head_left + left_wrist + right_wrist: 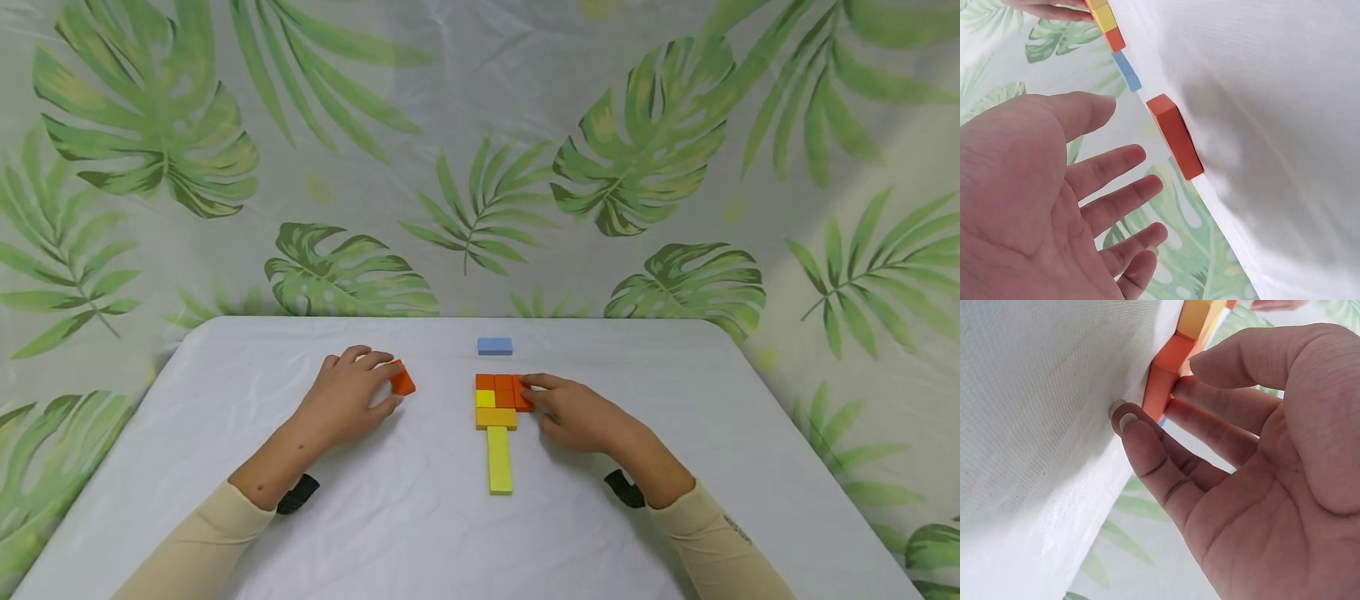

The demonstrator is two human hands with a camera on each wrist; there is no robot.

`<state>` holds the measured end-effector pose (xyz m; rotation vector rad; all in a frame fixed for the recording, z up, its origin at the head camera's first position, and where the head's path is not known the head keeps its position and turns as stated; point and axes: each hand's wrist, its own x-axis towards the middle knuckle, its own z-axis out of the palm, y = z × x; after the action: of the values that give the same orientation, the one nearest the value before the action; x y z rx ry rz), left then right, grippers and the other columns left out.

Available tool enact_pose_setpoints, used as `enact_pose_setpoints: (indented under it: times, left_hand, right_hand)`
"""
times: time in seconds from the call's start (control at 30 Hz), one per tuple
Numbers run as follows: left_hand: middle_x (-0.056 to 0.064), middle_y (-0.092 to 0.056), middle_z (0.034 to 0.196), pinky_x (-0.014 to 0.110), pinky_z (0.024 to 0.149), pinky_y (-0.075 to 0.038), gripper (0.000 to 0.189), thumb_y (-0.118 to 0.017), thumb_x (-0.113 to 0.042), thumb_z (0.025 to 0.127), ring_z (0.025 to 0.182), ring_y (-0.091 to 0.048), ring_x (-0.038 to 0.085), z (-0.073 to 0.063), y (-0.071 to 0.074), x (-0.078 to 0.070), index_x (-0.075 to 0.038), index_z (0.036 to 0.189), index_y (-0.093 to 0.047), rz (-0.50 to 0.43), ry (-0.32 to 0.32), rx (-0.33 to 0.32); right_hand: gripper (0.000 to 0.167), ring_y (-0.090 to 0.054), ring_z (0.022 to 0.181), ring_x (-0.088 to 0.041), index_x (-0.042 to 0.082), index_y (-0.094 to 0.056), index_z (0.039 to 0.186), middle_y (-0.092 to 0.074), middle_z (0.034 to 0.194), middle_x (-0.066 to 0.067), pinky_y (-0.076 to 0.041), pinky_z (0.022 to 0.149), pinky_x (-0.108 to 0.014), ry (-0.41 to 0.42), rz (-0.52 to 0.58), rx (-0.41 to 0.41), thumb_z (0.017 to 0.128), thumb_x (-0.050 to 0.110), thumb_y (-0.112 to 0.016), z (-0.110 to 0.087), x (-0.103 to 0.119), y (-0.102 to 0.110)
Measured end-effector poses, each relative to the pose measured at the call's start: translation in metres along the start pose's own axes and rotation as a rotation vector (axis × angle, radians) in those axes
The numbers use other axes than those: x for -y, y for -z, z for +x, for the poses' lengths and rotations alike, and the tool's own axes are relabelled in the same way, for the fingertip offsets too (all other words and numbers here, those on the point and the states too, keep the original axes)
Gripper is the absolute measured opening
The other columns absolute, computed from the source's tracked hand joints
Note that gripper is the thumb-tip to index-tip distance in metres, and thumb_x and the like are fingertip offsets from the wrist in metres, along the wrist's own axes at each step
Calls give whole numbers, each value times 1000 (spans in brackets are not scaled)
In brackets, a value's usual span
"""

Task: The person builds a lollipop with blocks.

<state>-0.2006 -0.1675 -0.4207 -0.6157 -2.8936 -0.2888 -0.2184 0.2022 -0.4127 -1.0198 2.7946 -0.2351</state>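
Observation:
At the left, a loose orange-red block lies on the table. My left hand is spread around it, and in the left wrist view a gap shows between the fingertips and the block. Near the middle, orange-red blocks, a small yellow block and an orange block lie fitted together, with a long yellow block running down below. My right hand touches the rightmost orange-red block with two fingers; its thumb stays apart from it.
A light blue block lies behind the group, near the table's far edge. White cloth covers the table. A leaf-patterned curtain hangs right behind it. Black wrist straps show below both wrists.

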Motion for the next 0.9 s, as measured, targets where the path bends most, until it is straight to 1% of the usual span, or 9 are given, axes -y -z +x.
enact_pose_setpoints:
  times: [0.13, 0.3, 0.53, 0.67, 0.9]
  left_hand:
    - [9, -61, 150, 63, 106, -39, 49, -72, -41, 100, 145, -45, 42, -5, 3, 2, -18, 143, -68, -2, 9, 38]
    - [10, -58, 154, 67, 108, -39, 54, -72, -45, 100, 149, -41, 44, -10, 2, 4, -17, 145, -67, -6, 0, 87]
    - [11, -58, 155, 69, 106, -39, 54, -75, -42, 99, 148, -42, 46, -13, -1, 5, -17, 146, -67, -33, -22, 96]
    - [12, -57, 155, 70, 106, -40, 53, -75, -40, 99, 147, -43, 47, -13, 0, 5, -17, 146, -67, -43, -33, 98]
    - [12, -53, 159, 71, 107, -39, 55, -73, -37, 101, 148, -41, 48, -11, 0, 3, -15, 150, -63, -88, -63, 124]
  right_hand:
    - [48, -54, 143, -34, -2, -58, 150, -49, 162, -15, -48, 113, -51, 6, 1, -1, 103, 7, -58, -1, 0, -1]
    - [48, -54, 143, -33, -2, -57, 150, -48, 162, -15, -48, 113, -50, 0, 3, 5, 103, 8, -58, 0, -1, -2]
    - [49, -56, 140, -35, -2, -57, 150, -49, 161, -16, -50, 111, -51, 16, 3, -1, 102, 7, -59, 0, -1, -3]
    - [49, -55, 141, -34, -1, -57, 151, -49, 162, -15, -50, 111, -50, 13, -14, -2, 103, 9, -59, 0, -2, -4]
    - [49, -52, 145, -34, -2, -56, 151, -48, 162, -15, -47, 114, -51, 4, -10, 1, 104, 10, -59, -2, -2, -2]
